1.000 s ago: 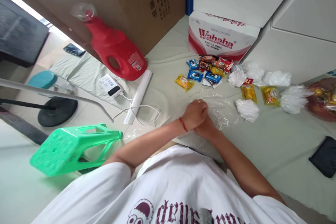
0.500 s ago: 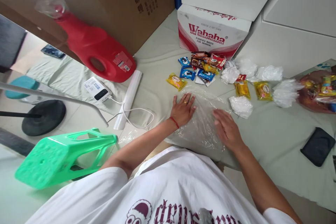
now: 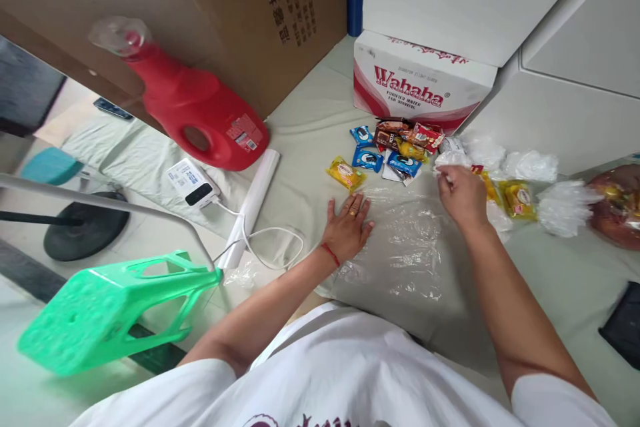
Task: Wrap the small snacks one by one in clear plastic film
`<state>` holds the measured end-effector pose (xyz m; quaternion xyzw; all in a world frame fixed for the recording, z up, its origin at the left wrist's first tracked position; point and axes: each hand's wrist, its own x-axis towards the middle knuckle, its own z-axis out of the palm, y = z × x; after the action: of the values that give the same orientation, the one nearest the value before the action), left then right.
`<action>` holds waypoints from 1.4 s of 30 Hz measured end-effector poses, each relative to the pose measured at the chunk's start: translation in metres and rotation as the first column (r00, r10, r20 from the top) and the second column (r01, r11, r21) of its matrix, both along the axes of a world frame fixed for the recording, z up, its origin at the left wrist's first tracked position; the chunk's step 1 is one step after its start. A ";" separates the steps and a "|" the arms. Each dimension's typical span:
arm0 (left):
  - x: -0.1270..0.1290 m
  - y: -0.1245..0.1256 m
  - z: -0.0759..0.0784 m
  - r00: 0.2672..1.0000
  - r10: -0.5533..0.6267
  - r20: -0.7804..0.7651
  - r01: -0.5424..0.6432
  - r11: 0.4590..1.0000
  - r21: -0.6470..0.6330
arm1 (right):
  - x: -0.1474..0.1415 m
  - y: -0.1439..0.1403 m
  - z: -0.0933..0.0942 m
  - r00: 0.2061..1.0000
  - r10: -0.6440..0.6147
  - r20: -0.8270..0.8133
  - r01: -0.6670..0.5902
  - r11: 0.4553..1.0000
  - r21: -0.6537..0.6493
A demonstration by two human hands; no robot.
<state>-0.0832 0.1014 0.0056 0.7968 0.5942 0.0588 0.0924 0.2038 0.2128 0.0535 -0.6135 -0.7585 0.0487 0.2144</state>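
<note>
A clear plastic bag (image 3: pixel 400 247) lies spread and wrinkled on the pale green cloth. My left hand (image 3: pixel 347 230) rests flat on its left side with the fingers spread. At the bag's upper right corner is my right hand (image 3: pixel 463 197), its fingers curled together; whatever they pinch is hidden. Just beyond those fingertips sits a crumpled white plastic bundle (image 3: pixel 453 158). A yellow snack packet (image 3: pixel 346 173) lies above my left hand. Behind it is a pile of wrapped snacks, with blue packets (image 3: pixel 367 159) and a red packet (image 3: pixel 428 137).
A Wahaha carton (image 3: pixel 420 83) stands behind the snacks. On the right are another yellow packet (image 3: pixel 519 200), a plastic bundle (image 3: pixel 567 207) and a black pouch (image 3: pixel 623 327). Leftward are a red jug (image 3: pixel 200 113), white roll (image 3: pixel 253 207), cabled white device (image 3: pixel 190 183) and green stool (image 3: pixel 110 307).
My right hand has moved up and away from me to the bag's far right corner, and its fingers have closed. The bag lies flatter. My left hand stays on it; the view has shifted slightly.
</note>
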 end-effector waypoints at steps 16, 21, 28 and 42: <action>-0.003 0.001 -0.002 1.000 -0.006 0.018 0.006 1.000 0.007 | -0.029 0.100 -0.032 0.994 0.105 0.009 -0.105 0.993 -0.058; -0.003 0.001 -0.003 1.000 -0.012 0.021 0.011 1.000 0.028 | -0.009 0.082 -0.013 0.997 -0.059 -0.050 0.063 0.994 0.086; -0.003 0.001 -0.004 1.000 -0.011 0.020 0.010 0.999 0.035 | -0.045 0.041 0.000 0.900 0.392 0.192 -0.389 0.920 -0.057; -0.003 0.000 -0.002 1.000 -0.003 0.002 0.003 0.999 0.046 | -0.142 0.072 -0.015 0.865 0.464 0.193 -0.453 0.886 -0.102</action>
<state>-0.0861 0.1010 0.0038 0.7996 0.5914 0.0732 0.0750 0.0620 0.2843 0.0381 -0.4229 -0.8993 0.0528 0.0984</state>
